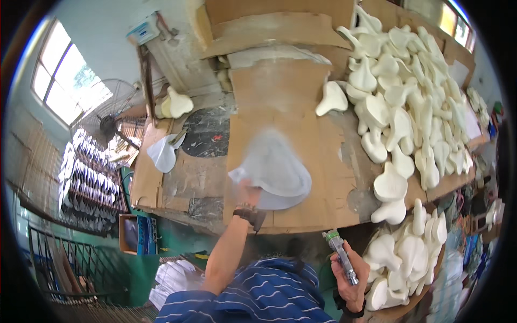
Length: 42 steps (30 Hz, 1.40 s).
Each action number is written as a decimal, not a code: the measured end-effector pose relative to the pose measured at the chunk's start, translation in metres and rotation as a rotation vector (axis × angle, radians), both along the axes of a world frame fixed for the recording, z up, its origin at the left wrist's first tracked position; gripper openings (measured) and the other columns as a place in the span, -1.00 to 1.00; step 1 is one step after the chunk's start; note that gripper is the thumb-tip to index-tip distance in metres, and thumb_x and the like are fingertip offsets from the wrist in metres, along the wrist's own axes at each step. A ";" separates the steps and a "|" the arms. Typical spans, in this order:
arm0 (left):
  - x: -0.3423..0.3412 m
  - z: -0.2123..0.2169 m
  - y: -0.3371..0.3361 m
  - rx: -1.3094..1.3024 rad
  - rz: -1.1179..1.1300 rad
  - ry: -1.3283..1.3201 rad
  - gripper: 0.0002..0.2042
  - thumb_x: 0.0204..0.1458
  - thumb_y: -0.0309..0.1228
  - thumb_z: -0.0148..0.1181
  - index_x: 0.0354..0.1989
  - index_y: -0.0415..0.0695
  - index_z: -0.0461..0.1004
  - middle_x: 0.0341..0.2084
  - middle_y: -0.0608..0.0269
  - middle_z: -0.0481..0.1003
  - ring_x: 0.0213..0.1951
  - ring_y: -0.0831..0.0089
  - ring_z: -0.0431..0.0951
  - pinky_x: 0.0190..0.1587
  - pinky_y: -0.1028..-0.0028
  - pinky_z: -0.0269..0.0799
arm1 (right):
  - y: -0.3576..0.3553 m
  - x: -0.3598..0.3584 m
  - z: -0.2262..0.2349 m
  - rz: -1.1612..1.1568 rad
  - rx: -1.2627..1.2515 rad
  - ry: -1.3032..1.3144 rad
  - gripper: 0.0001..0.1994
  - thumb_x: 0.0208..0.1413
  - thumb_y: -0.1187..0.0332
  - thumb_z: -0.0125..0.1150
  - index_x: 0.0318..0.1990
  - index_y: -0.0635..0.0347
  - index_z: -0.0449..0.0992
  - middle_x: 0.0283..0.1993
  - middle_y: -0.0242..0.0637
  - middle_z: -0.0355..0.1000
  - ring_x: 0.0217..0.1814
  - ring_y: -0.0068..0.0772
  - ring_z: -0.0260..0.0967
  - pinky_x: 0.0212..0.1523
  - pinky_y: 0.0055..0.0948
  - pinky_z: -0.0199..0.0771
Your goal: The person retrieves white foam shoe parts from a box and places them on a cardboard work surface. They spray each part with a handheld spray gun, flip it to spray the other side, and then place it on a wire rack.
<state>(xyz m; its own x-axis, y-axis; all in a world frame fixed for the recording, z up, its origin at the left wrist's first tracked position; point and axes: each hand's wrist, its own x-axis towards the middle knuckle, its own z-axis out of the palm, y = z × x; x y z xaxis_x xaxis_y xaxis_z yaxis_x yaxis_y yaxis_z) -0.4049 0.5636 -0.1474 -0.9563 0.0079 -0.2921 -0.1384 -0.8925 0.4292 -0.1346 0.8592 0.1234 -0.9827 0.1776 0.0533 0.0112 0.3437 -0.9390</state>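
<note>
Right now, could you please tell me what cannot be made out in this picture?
All in the head view:
Left hand: blur and the pale piece obscure its fingertips, so its grip is unclear.
Tool: the right hand wraps around it, covering part of its body.
Upper heap of cream shapes: the top ones hide those beneath.
White stack, lower left: the striped sleeve covers part of it.

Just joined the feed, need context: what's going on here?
The left hand is at the left edge of a pale saddle-shaped piece lying on brown cardboard; blur hides whether it grips or just touches. The right hand holds a metal tool with a green end, away from that piece. Cream saddle shapes are heaped on the right.
</note>
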 end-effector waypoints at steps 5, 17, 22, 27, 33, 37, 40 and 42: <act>0.044 0.173 -0.042 0.137 0.269 0.252 -0.46 -0.14 -0.46 0.11 0.14 -0.20 0.40 0.00 0.05 0.54 0.06 0.03 0.52 0.17 -0.02 0.39 | -0.018 -0.018 0.007 0.143 -0.229 -0.111 -0.66 0.15 0.47 0.26 0.05 0.46 0.49 -0.31 -0.33 0.48 -0.36 -0.66 0.32 -0.32 -0.67 0.34; 0.312 0.199 -0.120 0.145 0.930 0.259 -0.39 -0.11 -0.43 -0.01 0.23 -0.33 0.32 0.09 -0.07 0.48 0.12 -0.01 0.49 0.24 -0.02 0.33 | -0.076 -0.069 0.008 0.808 0.092 -0.214 -0.76 0.19 0.41 0.31 -0.06 0.36 0.58 -0.21 -0.28 0.54 -0.17 -0.47 0.43 -0.11 -0.42 0.46; 0.430 0.090 -0.117 0.264 1.318 -0.044 -0.43 -0.14 -0.47 -0.01 0.17 -0.32 0.35 0.07 -0.06 0.48 0.12 -0.04 0.47 0.25 -0.08 0.30 | -0.109 -0.070 0.004 0.989 0.234 -0.283 -0.76 0.20 0.40 0.30 -0.06 0.36 0.58 -0.21 -0.28 0.54 -0.17 -0.46 0.43 -0.11 -0.42 0.46; 0.519 -0.001 -0.110 0.424 1.666 -0.141 -0.64 -0.16 -0.50 0.02 -0.10 -0.29 0.38 -0.11 -0.02 0.47 0.00 -0.05 0.48 0.18 -0.05 0.37 | -0.169 -0.054 -0.001 1.162 0.400 -0.367 -0.76 0.20 0.39 0.29 -0.06 0.36 0.58 -0.21 -0.29 0.53 -0.18 -0.45 0.42 -0.11 -0.42 0.46; 0.624 -0.088 -0.102 0.602 2.086 -0.296 -0.82 -0.17 -0.40 0.14 -0.39 -0.13 0.32 -0.28 0.17 0.40 -0.17 0.13 0.48 0.01 0.13 0.44 | -0.250 -0.020 -0.011 1.360 0.622 -0.395 -0.76 0.21 0.37 0.29 -0.06 0.35 0.58 -0.22 -0.30 0.53 -0.18 -0.44 0.42 -0.11 -0.42 0.46; 0.711 -0.149 -0.094 0.239 2.183 -0.813 -0.83 -0.26 -0.40 0.14 -0.55 -0.03 0.23 -0.41 0.30 0.37 -0.24 0.20 0.46 -0.01 0.15 0.42 | -0.310 0.012 -0.018 1.529 0.719 -0.361 -0.69 0.22 0.34 0.28 0.02 0.35 0.53 -0.22 -0.34 0.52 -0.18 -0.43 0.41 -0.10 -0.44 0.45; 0.766 -0.104 -0.136 0.580 2.394 -0.529 -0.80 -0.35 -0.44 0.12 -0.58 -0.01 0.19 -0.40 0.30 0.36 -0.21 0.14 0.46 0.10 0.07 0.39 | -0.348 0.032 -0.034 1.627 0.808 -0.345 -0.67 0.22 0.34 0.27 0.06 0.35 0.50 -0.21 -0.33 0.53 -0.17 -0.43 0.41 -0.08 -0.44 0.44; 0.828 -0.153 -0.137 0.526 2.616 -0.416 -0.79 -0.31 -0.44 0.09 -0.40 -0.10 0.35 -0.30 0.23 0.44 -0.15 0.11 0.48 0.13 0.09 0.41 | -0.374 0.040 -0.046 1.717 0.859 -0.290 -0.66 0.22 0.33 0.26 0.08 0.34 0.50 -0.22 -0.30 0.53 -0.21 -0.42 0.41 -0.14 -0.43 0.45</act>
